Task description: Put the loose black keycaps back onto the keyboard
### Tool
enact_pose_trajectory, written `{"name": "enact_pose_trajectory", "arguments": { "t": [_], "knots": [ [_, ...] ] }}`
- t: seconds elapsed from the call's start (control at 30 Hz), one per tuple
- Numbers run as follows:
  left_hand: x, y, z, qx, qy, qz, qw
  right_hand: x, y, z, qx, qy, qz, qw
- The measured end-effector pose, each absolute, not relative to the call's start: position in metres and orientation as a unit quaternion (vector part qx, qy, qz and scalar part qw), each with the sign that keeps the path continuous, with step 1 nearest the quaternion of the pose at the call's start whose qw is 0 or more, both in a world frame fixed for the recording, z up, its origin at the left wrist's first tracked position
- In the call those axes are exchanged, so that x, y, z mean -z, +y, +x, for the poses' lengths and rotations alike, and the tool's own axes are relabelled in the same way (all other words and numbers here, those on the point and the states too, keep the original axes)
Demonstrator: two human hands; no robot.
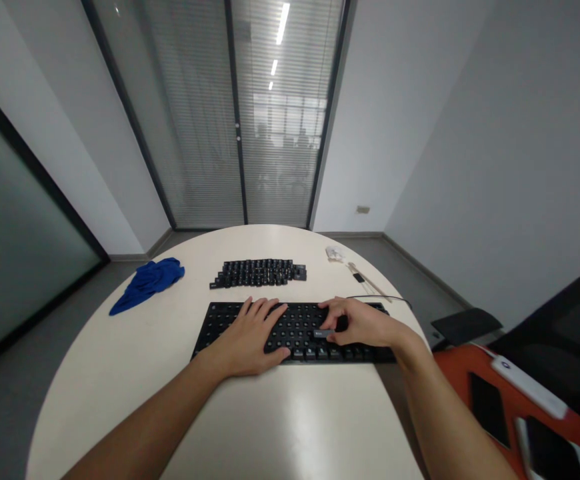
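A black keyboard [300,320] with its keycaps taken off lies on the round white table [170,400]. My left hand [250,337] rests flat on the keyboard's left half, fingers stretched out. My right hand [357,321] is over the right half, fingers pinched on a grey keycap [324,333] that sits low on the board. Behind the keyboard, the removed black keycaps [259,273] are laid out in rows.
A crumpled blue cloth [147,281] lies at the table's left. Small white and dark items and a thin stick [355,272] sit at the back right, with a cable [385,298]. An orange surface [515,407] holding phones is at the right, beside a black chair [465,325].
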State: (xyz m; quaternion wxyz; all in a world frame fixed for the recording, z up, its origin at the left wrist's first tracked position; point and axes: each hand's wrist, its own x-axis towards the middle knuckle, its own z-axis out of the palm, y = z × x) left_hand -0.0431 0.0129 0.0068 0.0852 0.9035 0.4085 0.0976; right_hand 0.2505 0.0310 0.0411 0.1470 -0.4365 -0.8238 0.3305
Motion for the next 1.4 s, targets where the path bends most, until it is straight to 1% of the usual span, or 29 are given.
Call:
{"name": "enact_pose_trajectory", "arguments": {
  "t": [0.27,0.97,1.2,1.4],
  "knots": [
    [-0.0083,0.0132,-0.0434,-0.097,0.408,0.904,0.088,-0.0445,0.029,0.247,-0.322,-0.829,-0.436,0.136],
    [-0.005,0.0138,-0.0443,-0.104,0.406,0.904,0.081,-0.0434,0.0303,0.2496,-0.348,-0.816,-0.443,0.128],
    [-0.0039,0.0139,-0.0449,-0.11,0.402,0.906,0.078,-0.0436,0.0292,0.252,-0.345,-0.812,-0.449,0.14],
    [-0.0045,0.0134,-0.0445,-0.107,0.406,0.904,0.082,-0.0469,0.0269,0.2529,-0.346,-0.814,-0.45,0.121]
  ]
}}
